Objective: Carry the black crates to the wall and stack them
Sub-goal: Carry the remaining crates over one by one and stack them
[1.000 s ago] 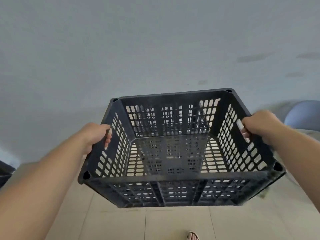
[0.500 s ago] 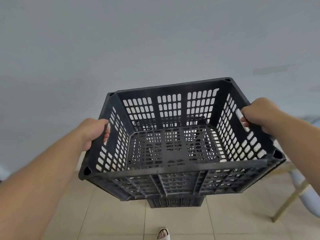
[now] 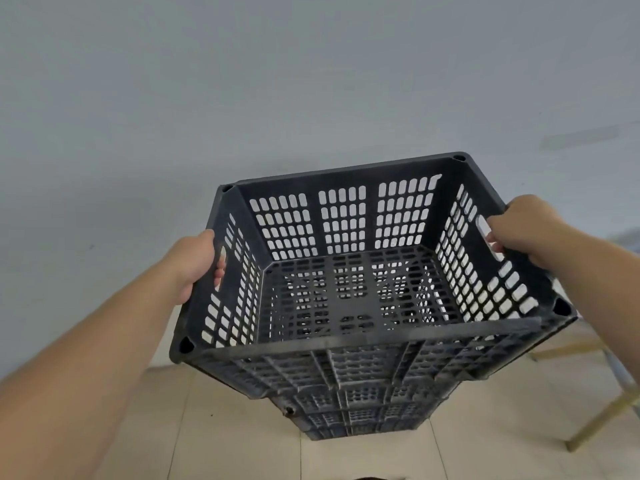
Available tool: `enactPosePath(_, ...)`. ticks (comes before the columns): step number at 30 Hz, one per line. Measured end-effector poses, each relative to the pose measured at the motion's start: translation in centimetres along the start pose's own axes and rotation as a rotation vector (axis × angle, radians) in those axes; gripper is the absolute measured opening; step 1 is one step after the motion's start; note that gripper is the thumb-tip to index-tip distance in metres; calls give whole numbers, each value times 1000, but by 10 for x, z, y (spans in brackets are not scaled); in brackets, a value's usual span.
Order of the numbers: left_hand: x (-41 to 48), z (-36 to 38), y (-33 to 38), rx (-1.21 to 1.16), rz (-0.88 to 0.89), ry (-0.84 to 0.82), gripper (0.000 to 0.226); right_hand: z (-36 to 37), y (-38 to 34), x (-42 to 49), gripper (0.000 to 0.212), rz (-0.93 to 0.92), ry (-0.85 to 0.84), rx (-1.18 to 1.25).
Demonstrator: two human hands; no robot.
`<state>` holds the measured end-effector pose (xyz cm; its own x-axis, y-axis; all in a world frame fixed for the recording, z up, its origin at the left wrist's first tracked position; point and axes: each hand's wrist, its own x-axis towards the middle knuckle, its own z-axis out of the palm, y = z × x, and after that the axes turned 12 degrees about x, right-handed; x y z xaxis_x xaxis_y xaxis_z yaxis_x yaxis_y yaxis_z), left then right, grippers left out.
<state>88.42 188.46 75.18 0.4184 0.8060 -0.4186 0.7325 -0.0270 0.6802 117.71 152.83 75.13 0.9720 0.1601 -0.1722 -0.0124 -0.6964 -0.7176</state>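
Fingers (image 3: 219,275) of left hand (image 3: 194,265) and right hand (image 3: 526,230) grasp black crate (image 3: 346,341) over lower crate (image 3: 363,422), wooden legs (image 3: 604,419) beside.

Beige tiled floor (image 3: 242,427), grout lines thin and dark. At right side of floor, light wooden leg (image 3: 602,420), slanted, foot resting on tile. Farther back over same side of floor, wooden crossbar (image 3: 561,349), near level. Pale grey-blue strip (image 3: 623,377) between the two, nature unclear. On left part of floor, small dark speck (image 3: 212,415). At floor's near edge, dark shape (image 3: 374,478), cut off, unidentifiable.
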Motion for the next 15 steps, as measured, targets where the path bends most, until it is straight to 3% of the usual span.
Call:
enactPosePath(10, 50, 29, 27, 72, -37, 22, 50, 20, -8, 57, 8, -49, -79, -179)
enactPosePath(15, 56, 31, 38, 93, -64, 14, 47, 21, -26, 67, 11, -117, -273, -565)
